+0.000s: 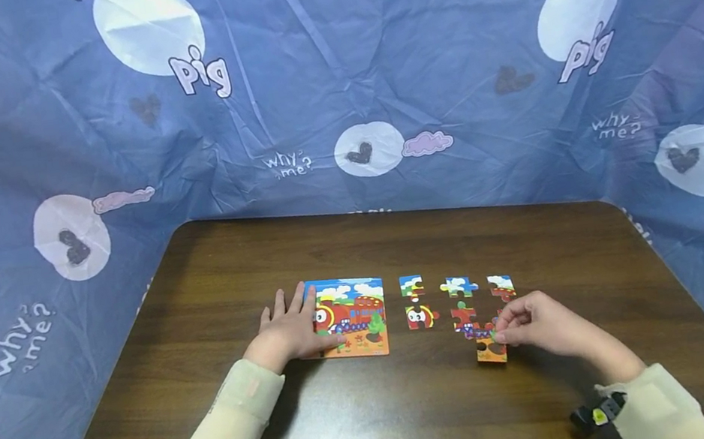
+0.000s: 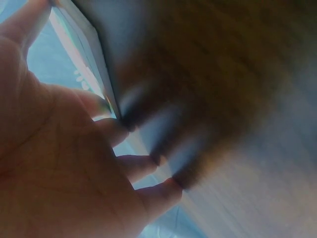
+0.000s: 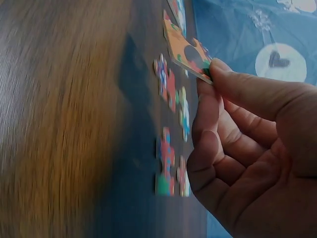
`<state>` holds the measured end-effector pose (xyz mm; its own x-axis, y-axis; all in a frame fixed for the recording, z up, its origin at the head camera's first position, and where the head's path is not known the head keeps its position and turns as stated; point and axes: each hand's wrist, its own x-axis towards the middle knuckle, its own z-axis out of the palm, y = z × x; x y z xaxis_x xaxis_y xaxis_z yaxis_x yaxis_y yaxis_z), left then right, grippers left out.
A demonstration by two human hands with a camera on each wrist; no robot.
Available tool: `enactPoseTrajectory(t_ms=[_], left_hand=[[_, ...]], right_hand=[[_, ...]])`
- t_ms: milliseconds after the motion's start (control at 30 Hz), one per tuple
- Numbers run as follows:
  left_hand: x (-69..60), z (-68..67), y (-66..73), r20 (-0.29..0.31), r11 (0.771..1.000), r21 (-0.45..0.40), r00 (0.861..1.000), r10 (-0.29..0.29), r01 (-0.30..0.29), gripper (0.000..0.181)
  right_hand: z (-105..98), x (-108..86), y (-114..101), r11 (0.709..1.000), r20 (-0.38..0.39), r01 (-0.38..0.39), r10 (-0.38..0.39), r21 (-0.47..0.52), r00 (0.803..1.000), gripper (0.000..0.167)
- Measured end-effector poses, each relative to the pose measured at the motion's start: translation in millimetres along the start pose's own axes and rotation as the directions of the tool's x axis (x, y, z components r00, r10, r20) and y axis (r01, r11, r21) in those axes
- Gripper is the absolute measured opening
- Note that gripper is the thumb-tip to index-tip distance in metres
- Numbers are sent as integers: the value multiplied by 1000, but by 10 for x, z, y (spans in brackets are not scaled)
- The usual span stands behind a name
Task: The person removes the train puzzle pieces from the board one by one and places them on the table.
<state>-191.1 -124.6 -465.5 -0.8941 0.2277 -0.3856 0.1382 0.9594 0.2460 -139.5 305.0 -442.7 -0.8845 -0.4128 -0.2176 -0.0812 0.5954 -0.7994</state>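
A square picture board (image 1: 366,316) showing a red cartoon train lies flat on the table. Over its left edge my left hand (image 1: 290,333) rests with spread fingers; thumb and forefinger touch the board (image 2: 91,47), while the other fingertips reach the tabletop in the left wrist view. My right hand (image 1: 538,324) pinches an orange jigsaw piece (image 1: 491,352) between thumb and fingers. In the right wrist view this jigsaw piece (image 3: 185,52) is tilted, raised above the table. Loose pieces lie just beyond: a red one (image 1: 464,316) and another partly hidden by the fingers.
Between board and right hand sit more pieces: a train-face piece (image 1: 418,317), a cloud piece (image 1: 412,285), a blue-and-green piece (image 1: 459,286) and a white-and-red piece (image 1: 501,285). The brown wooden table (image 1: 383,427) meets a blue printed cloth (image 1: 372,80) at the back and sides.
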Motion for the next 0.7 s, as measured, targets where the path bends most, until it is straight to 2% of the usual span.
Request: enactPoseTrajectory(t_ms=[367,533,700], left_hand=[[-8,-17,-2,2,1000,-16,1000,9,-9,115],[6,-10,-14,3,1000,-9,1000,13,-13,116],[13,3,-16,9,1000,-8,1000,20,-19,116]], right_hand=[[-211,-181,230,997,80,-72,70,13,994,10],[-206,-229,360,996,95,-94,92,10,991,11],[-172,-242,424,996,79,-86,89,-37,993,14]])
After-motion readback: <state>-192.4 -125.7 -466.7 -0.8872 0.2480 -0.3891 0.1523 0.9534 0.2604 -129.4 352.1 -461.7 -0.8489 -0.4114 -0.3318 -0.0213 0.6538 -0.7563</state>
